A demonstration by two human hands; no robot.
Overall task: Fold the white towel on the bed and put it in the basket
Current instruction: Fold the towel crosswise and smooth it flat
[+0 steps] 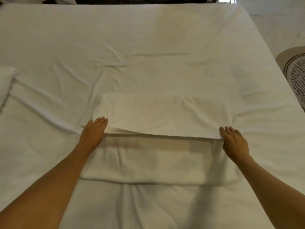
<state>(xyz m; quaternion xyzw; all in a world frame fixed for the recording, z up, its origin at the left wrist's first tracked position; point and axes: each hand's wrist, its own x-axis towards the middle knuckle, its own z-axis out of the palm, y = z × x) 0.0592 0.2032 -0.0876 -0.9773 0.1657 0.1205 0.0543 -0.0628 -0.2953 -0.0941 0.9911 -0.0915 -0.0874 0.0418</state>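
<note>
White towel (158, 116) lies part-folded on the bed (148, 47), left hand (93, 134) and right hand (235, 142) at its raised fold edge, fingers (231, 130) straight and close together.

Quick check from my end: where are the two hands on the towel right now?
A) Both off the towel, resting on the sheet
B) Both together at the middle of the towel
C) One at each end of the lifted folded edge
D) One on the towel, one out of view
C: the left hand and right hand sit at opposite ends of the towel, at its raised near edge.
</note>
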